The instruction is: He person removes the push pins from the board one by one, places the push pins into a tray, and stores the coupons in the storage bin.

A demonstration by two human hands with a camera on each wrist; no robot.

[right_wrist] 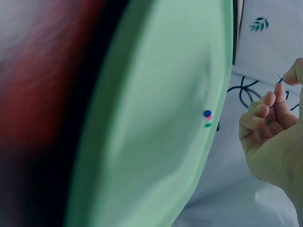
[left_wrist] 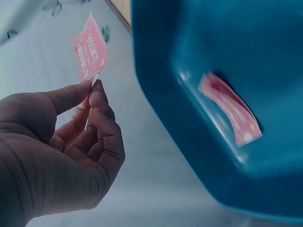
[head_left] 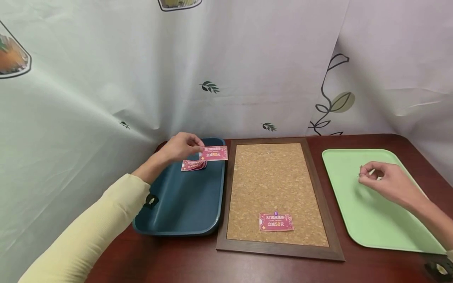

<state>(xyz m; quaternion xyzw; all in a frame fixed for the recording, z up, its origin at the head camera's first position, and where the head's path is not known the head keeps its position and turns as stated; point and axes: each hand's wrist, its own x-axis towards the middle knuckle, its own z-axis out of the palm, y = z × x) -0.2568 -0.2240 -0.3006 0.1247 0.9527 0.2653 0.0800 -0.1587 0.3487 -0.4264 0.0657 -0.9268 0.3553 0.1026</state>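
Observation:
Between thumb and fingertips, my left hand (head_left: 181,145) pinches a pink coupon (head_left: 216,153), held above the far right part of a blue tub (head_left: 189,204). More pink coupons (head_left: 193,165) lie in a small overlapping pile in that tub, seen also in the left wrist view. Over the green tray (head_left: 375,224), my right hand (head_left: 389,181) pinches a thumbtack (right_wrist: 280,80) with its point sticking out; it looks blue in the right wrist view. One coupon (head_left: 270,227) is fixed low on the corkboard (head_left: 272,181) by a purple thumbtack (head_left: 276,213) at its top edge.
The brown-framed board lies between tub and tray on a dark red table (head_left: 233,269). Blue, pink and green thumbtacks (right_wrist: 207,114) lie on the tray. A small clear object (head_left: 269,151) is near the board's top. A printed white curtain (head_left: 247,59) hangs behind.

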